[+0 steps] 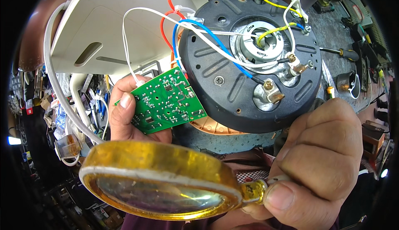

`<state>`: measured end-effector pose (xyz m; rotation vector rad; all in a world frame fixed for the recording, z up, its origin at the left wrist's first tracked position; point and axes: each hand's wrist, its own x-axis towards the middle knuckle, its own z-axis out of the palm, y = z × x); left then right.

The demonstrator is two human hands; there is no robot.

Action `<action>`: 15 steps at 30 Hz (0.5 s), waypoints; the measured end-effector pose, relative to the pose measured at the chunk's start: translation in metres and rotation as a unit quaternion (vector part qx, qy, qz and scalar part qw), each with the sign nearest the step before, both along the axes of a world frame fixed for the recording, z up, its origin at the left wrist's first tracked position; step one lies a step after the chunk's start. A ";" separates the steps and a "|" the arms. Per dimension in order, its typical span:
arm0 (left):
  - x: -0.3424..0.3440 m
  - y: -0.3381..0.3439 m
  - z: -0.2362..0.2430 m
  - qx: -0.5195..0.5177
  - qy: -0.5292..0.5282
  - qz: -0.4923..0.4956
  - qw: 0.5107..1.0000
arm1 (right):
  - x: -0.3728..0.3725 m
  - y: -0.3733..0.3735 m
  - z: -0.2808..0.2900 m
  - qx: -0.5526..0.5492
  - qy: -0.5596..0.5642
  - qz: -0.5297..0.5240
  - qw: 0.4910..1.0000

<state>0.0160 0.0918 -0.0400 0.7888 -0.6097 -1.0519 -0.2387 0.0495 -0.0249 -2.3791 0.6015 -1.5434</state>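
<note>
My left hand [124, 109] grips a green circuit board [168, 101] by its left edge, thumb on top, with its soldered side showing. White, red and blue wires run from the board to a round black heating base [249, 59] with a metal ring at its centre. Two brass-coloured terminals [270, 91] on the base carry the ends of the blue and white leads. Close to the camera, my right hand [320, 163] is closed round the handle of a magnifying glass [166, 176] with a yellow rim. Its lens is tilted and stands apart from the board, nearer to me.
A large white housing [99, 30] stands at the upper left, with a white cable [52, 51] curving beside it. An orange-brown plastic part [216, 126] lies under the base. On the grey bench to the right are a screwdriver [347, 54] and a roll of tape [349, 84].
</note>
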 end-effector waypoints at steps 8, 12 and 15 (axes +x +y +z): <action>-0.002 0.005 0.007 -0.001 -0.016 -0.006 1.000 | 0.000 0.000 0.002 0.001 -0.004 0.014 1.000; 0.001 0.005 0.003 0.004 -0.033 -0.002 0.999 | 0.001 -0.001 -0.001 -0.003 -0.003 0.020 1.000; 0.000 0.005 0.002 0.005 -0.054 0.011 0.998 | 0.000 -0.003 -0.001 -0.007 -0.002 0.023 1.000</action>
